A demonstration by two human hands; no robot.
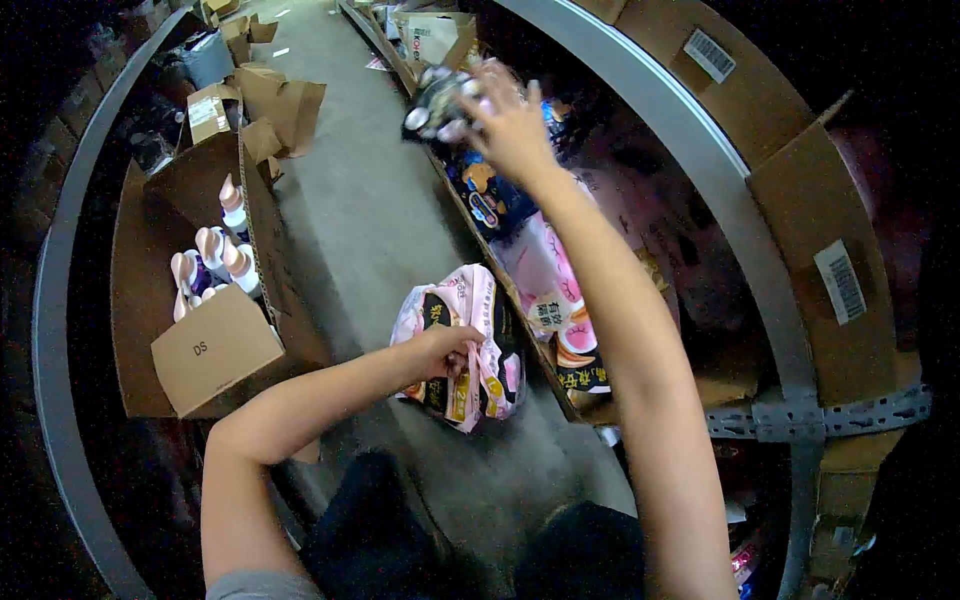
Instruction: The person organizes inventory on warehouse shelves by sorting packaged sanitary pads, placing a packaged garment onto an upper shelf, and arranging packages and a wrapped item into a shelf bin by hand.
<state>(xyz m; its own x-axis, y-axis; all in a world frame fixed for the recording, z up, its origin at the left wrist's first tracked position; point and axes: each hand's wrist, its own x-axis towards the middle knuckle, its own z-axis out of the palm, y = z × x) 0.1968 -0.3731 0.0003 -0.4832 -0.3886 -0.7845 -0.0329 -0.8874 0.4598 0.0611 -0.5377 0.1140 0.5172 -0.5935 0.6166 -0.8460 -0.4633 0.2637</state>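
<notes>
My left hand (pixel 447 353) is closed on the gathered top of a pink, black and gold plastic package (pixel 457 300), which hangs or rests above the grey floor; I cannot tell which. Farther forward, my right hand (pixel 510 130) is over the shelf's front edge. Its fingers curve round the side of a dark package with pale spots (pixel 436 104), smeared by motion. Below that hand, a dark blue package with orange pictures (pixel 485 190) lies in an open carton. Nearer to me in it are pink packages with Chinese print (pixel 545 265).
At left stands an open cardboard box (pixel 285 290) of pump bottles (pixel 235 262), one flap marked "DS". More cartons (pixel 280 105) line the aisle floor (pixel 345 180) beyond. A metal shelf beam (pixel 650 70) curves along the right, with labelled cartons (pixel 835 230) behind it.
</notes>
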